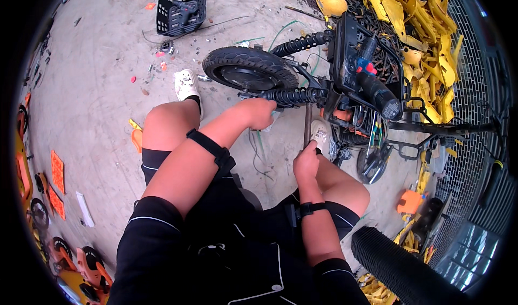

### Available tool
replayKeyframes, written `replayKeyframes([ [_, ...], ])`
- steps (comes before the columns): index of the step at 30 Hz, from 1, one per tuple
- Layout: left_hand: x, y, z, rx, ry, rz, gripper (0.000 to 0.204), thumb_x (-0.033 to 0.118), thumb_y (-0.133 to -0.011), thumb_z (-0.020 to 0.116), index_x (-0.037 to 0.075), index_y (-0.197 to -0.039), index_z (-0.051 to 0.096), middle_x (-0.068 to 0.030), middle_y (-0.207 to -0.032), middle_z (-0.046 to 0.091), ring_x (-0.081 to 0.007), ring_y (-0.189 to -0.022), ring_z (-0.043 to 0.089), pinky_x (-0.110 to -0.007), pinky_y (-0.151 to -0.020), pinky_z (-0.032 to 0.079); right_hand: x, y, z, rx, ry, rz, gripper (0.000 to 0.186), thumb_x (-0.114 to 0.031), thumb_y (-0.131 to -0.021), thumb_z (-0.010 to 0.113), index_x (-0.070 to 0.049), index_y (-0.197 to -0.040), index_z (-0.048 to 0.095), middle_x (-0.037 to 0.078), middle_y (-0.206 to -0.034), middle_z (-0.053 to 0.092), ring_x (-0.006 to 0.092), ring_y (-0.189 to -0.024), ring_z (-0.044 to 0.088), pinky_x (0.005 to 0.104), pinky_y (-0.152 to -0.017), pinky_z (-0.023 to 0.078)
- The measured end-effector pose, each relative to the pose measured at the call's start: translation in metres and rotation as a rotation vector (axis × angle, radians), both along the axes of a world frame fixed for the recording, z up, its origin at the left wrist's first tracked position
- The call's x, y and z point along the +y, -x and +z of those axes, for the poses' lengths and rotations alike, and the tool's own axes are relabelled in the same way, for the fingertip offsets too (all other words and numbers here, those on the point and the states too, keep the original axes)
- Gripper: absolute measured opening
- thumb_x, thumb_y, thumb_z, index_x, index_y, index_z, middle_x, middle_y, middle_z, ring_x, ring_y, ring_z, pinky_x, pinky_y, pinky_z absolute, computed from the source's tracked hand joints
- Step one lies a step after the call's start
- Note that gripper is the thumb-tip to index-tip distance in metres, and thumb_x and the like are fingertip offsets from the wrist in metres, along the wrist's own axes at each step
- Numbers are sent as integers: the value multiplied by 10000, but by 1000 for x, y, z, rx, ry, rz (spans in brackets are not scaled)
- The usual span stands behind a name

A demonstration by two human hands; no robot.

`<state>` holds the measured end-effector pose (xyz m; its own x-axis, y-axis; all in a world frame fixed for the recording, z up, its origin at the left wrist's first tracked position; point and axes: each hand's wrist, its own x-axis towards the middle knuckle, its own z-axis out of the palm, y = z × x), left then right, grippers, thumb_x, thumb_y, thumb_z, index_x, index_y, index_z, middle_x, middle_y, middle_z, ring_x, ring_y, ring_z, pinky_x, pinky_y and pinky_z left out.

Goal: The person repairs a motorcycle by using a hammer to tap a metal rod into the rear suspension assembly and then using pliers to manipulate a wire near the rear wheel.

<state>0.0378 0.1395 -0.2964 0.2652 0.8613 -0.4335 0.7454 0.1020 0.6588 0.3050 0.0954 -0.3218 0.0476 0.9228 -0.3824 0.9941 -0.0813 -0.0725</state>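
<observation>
Grey concrete floor was littered w/ parts; black ribbed fork tube was gripped by left hand, slim metal rod by right hand.

Scooter frame lies on the floor straight ahead of the person, its wheel pointing left. Left hand sits on the coiled fork leg just below that wheel; right hand is nearer, around an upright rod. Basket stands behind, far left. A heap of body panels sits right of the frame, against the mesh fence.
</observation>
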Motion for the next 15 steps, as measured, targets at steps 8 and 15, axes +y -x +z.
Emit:
replayKeyframes([
  [8, 19, 2, -2, -37, -17, -3, 387, 241, -871, 585, 35, -1195, 630, -228, -1112, 683, -404, -1063, 647, -475, -922, 509, -7, 1, -6, 30, -169, -27, 331, -195, -957, 610, -8, -1165, 432, 275, -964, 682, 485, -882, 665, 580, -763, 514],
  [15, 29, 16, 10, -87, -77, 38, 412, 256, -859, 610, 19, -1196, 629, -242, -1086, 684, -408, -1055, 649, -476, -915, 511, -30, 30, -31, 26, -166, -135, 255, -215, -984, 570, -23, -1099, 447, 252, -987, 672, 465, -875, 667, 567, -740, 520],
])
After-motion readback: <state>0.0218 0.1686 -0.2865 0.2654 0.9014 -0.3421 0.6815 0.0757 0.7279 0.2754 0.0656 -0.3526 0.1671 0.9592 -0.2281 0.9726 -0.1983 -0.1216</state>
